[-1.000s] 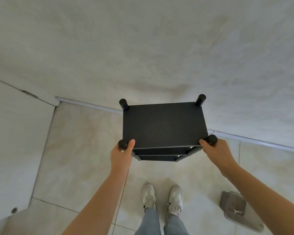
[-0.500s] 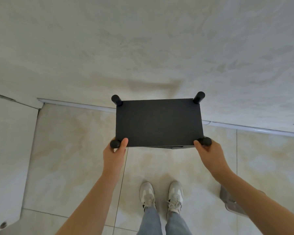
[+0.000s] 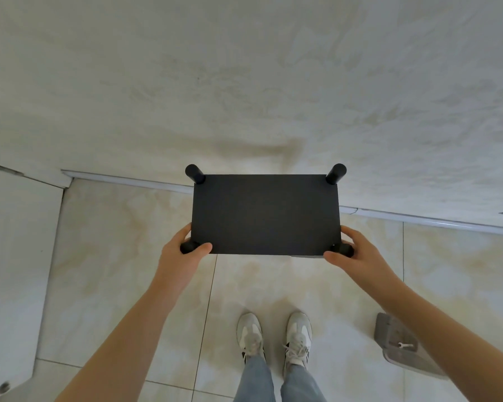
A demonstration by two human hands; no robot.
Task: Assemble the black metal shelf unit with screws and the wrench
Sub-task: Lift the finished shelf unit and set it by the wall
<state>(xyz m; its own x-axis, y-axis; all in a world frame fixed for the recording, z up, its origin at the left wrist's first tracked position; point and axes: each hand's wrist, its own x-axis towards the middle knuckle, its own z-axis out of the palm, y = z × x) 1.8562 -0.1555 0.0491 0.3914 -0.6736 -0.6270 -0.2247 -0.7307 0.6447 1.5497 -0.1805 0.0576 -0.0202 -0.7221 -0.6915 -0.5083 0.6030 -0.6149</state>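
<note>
Shelf unit: near posts partly behind left hand, right hand

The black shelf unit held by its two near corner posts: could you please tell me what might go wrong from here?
The left hand and right hand grip only the near posts of the shelf unit, so it could tip toward the wall. The far posts appear close to that wall and might scrape it.
</note>
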